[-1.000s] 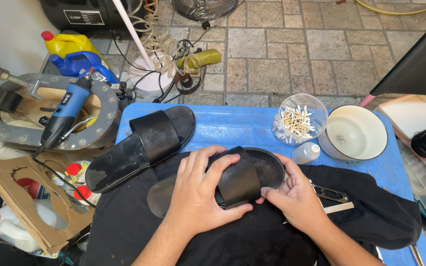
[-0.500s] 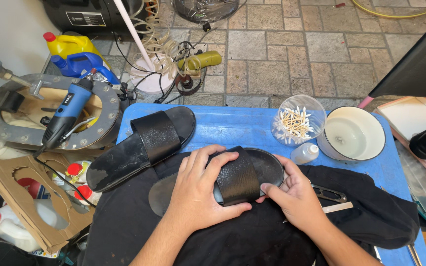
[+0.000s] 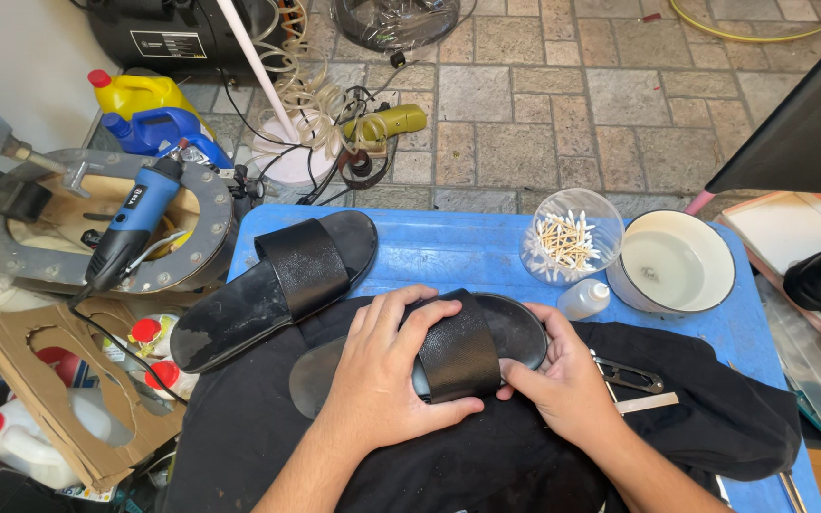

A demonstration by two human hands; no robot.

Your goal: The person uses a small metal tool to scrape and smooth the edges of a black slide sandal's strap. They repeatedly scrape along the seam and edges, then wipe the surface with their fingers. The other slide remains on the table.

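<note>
Blue tabletop (image 3: 467,252) over a paved floor: both your hands clasp a black slide sandal (image 3: 472,347) lying on black cloth (image 3: 715,418) at centre, left hand (image 3: 382,380) over its strap, right hand (image 3: 567,385) pinching the 3 o'clock edge. Its mate (image 3: 277,285) lies at 10 o'clock. Hard pressing could slide the cloth toward the cotton-swab jar (image 3: 572,247) at 1 o'clock.

the floor (image 3: 544,114) is laid with grey-brown stone pavers in pale joints, evenly lit by soft daylight. a blue counter (image 3: 448,252) stands on it. at far left rises a plain pale wall (image 3: 21,66). a white pole (image 3: 258,71) slants up from a round base, and tangled black cables (image 3: 334,161) lie on the pavers beside it.
</note>
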